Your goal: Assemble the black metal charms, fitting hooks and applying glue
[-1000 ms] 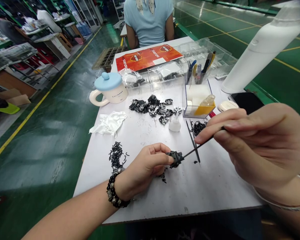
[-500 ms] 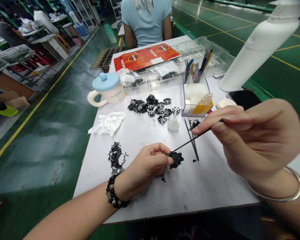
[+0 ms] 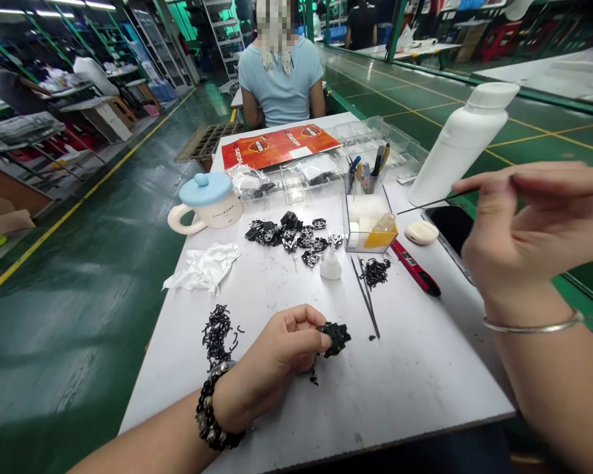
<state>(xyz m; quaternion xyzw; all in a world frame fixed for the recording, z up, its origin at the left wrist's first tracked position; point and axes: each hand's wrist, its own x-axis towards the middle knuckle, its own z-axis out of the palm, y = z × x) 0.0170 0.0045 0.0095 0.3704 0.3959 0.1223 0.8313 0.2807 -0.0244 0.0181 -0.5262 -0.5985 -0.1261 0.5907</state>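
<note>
My left hand (image 3: 296, 339) pinches a small black plastic part (image 3: 335, 338) between thumb and fingers, just above the white table. Raised at the right, my right hand (image 3: 518, 224) grips a thin dark rod (image 3: 432, 201), its tip pointing left and touching nothing. A pair of tweezers (image 3: 368, 299) lies beside a pile of small black pieces (image 3: 375, 271). Another pile of curved black bits (image 3: 219, 336) sits left of my left hand. Several black-and-silver parts (image 3: 291, 230) are heaped farther back, near a small white dropper bottle (image 3: 331, 264).
A mug with a blue lid (image 3: 206, 201) and a crumpled white cloth (image 3: 202, 268) stand left. At right are a clear box (image 3: 370, 224), a red cutter (image 3: 416, 268), a white case (image 3: 422, 232), a phone (image 3: 449, 230) and a tall white bottle (image 3: 459, 145). A person (image 3: 281, 76) sits ahead.
My right hand has drawn the rod away from the black part, up and to the right. My left hand still holds the part. The view has tilted up.
</note>
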